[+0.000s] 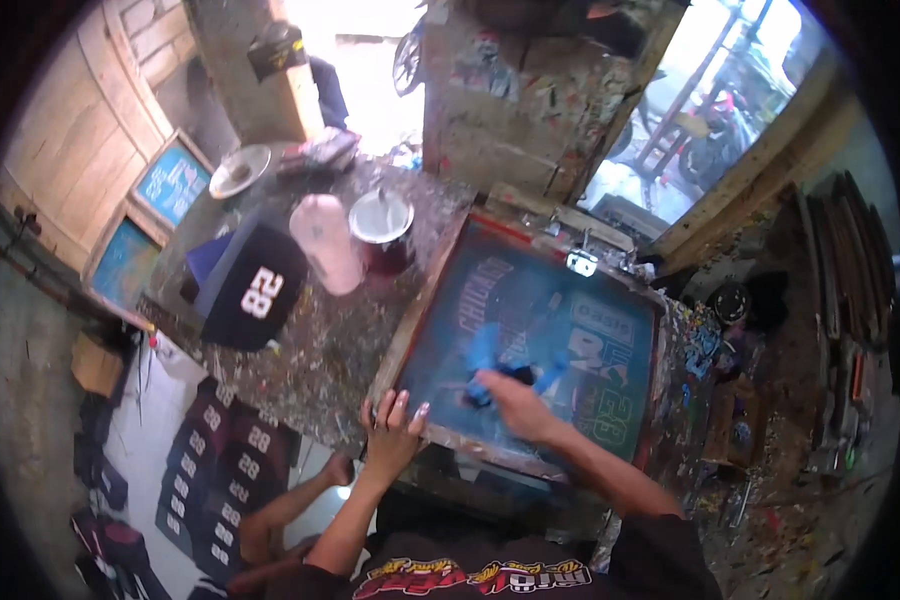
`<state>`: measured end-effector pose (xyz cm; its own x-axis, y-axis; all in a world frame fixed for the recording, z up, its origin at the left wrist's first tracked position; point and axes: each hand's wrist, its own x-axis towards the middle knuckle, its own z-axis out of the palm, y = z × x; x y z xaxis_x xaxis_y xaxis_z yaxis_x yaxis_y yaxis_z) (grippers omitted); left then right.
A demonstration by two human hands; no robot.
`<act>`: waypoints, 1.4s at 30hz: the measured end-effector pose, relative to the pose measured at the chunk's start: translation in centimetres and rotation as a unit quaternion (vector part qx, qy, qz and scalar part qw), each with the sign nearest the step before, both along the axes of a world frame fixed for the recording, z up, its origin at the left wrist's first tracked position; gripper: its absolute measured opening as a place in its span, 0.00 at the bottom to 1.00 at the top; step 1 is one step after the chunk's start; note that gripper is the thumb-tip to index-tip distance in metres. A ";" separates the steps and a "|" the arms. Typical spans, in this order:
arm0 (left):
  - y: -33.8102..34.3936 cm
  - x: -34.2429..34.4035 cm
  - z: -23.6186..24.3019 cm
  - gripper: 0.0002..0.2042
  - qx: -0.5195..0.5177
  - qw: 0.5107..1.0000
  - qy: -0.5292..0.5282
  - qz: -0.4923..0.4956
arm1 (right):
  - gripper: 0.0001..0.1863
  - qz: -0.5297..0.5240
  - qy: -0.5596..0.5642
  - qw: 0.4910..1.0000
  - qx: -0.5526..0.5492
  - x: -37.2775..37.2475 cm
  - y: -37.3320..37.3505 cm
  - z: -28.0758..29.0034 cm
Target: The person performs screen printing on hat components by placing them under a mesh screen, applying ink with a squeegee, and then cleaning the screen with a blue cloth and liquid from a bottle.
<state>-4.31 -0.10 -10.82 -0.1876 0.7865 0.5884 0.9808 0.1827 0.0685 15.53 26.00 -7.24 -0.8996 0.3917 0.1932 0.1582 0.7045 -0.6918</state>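
A wooden-framed printing screen [422, 305] lies on the worktable, its blue-green mesh [540, 270] marked with pale lettering and figures. My right hand [515, 405] is closed around a crumpled blue rag [482, 350], which touches the mesh near its middle. A dark patch shows under my fingers, too blurred to name. At the screen's near left corner, my left hand [395, 430] rests with its fingers apart over the wooden rim. What lies beneath the screen is mostly hidden.
Left of the screen stand a cup of dark red liquid [382, 235], a pinkish bottle [327, 245] and a dark numbered piece [257, 290]. Numbered dark pieces [210, 470] lie lower left, near another person's bare limb [290, 510]. Boards [850, 280] lean at right.
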 end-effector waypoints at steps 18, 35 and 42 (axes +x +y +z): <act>1.1 0.5 0.9 0.42 -0.008 1.000 -0.011 -0.019 | 0.11 -0.180 -0.172 0.966 0.070 -1.0 11.4 0.4; 1.4 -0.9 0.7 0.34 0.006 1.000 -0.009 -0.021 | 0.16 0.093 -0.345 0.932 -0.055 10.3 11.3 6.3; 1.3 -0.9 0.9 0.34 -0.004 1.000 0.005 -0.015 | 0.18 0.094 -0.234 0.964 -0.081 12.3 8.0 4.4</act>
